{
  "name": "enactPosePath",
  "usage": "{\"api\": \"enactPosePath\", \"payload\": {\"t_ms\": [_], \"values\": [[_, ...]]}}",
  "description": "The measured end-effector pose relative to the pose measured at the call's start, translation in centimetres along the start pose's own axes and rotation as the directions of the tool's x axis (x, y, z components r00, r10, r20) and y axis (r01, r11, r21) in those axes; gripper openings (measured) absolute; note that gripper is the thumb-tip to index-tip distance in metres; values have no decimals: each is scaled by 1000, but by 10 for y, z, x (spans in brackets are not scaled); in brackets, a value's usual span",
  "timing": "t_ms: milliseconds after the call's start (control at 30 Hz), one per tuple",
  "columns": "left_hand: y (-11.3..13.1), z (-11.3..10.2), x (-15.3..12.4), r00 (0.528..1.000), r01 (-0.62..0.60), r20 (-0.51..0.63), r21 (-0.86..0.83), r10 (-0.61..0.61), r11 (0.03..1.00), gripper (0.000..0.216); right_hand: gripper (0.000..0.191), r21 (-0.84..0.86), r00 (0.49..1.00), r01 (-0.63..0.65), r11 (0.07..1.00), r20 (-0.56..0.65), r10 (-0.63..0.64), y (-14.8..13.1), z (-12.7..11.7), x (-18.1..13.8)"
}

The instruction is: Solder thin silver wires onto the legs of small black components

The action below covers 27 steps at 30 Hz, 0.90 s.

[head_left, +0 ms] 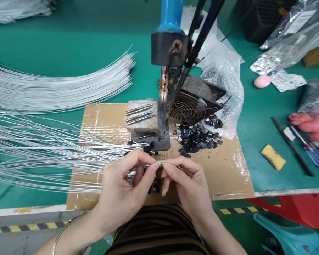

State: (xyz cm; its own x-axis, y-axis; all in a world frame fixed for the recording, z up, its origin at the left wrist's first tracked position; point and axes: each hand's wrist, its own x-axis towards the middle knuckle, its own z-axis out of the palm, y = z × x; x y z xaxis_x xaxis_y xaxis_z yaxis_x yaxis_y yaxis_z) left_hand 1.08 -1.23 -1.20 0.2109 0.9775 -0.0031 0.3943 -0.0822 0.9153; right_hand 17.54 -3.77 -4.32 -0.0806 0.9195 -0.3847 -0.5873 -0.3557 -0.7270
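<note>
Thin pale wire (193,174) pinched two-handed over shiny brown cardboard sheet (230,177).
From my end I see left hand (122,191) and right hand (192,187) each clamped thumb-to-finger on it, tips nearly meeting; gripped part mostly hidden. Wire trails across right hand. Blue-handled metal soldering iron (163,99) hangs just beyond; small black connectors (198,139) lie loose on cardboard, green desk (77,46) underneath.
</note>
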Motion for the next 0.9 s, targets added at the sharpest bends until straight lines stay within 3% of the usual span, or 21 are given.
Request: {"api": "enactPosePath", "payload": {"t_ms": [233, 700, 900], "values": [[0, -1, 0, 1000, 5, 7, 43, -5, 999, 11, 9, 22, 996, -82, 996, 23, 81, -9, -2, 4], [-5, 13, -6, 986, -68, -142, 98, 82, 993, 12, 8, 161, 997, -31, 987, -60, 41, 3, 10, 3], [-6, 17, -6, 984, -50, -170, 56, 59, 997, 11, 7, 179, 995, -11, 984, -95, 29, 9, 16, 2]]}}
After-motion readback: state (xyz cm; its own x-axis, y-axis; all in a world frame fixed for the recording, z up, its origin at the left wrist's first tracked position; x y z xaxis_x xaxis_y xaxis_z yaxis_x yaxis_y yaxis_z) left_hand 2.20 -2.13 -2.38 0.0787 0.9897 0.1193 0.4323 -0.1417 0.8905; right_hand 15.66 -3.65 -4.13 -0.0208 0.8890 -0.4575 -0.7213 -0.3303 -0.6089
